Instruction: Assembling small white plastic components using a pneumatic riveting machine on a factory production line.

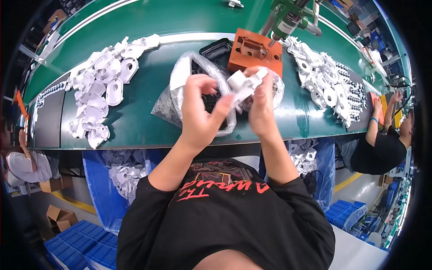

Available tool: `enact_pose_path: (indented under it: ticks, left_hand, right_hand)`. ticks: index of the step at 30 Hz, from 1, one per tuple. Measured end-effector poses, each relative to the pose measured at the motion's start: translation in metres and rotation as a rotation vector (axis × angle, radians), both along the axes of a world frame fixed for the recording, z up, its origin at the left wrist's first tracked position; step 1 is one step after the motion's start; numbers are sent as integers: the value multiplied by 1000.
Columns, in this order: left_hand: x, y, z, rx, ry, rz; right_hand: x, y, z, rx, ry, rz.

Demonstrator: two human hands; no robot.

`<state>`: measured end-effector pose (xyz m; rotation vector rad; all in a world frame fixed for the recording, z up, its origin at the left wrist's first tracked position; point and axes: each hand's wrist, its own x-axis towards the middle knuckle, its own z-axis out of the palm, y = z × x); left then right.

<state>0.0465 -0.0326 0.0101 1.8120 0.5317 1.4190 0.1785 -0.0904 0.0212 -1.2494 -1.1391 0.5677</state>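
Note:
My right hand (262,105) grips a white moulded plastic part (245,87), slightly blurred by motion, above the front of the bench. Just left of it is my left hand (198,112), its fingers loosely curved and apart from the thumb. The left thumb tip is close to the part's lower end; whether it touches, I cannot tell. Under both hands lies a clear plastic bag (168,105) with dark small pieces in it, partly hidden by the left hand. Behind the part stands an orange fixture block (243,56) with a recess, beneath a green press (288,22).
Heaps of white plastic parts lie on the bench at left (96,90) and right (319,76). A black tray (216,48) sits beside the fixture. Dark mats (48,117) hold rows of small pieces. Blue-lined bins (96,180) hang below the edge. A co-worker (378,150) works at right.

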Motion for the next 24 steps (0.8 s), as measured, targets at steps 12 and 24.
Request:
enact_pose_path:
  ticks: [12, 24]
  left_hand:
    - [49, 63, 28, 431, 572, -69]
    - [149, 137, -32, 895, 617, -102]
  right_hand:
    - [98, -27, -13, -234, -192, -203]
    - [98, -18, -21, -232, -756, -288]
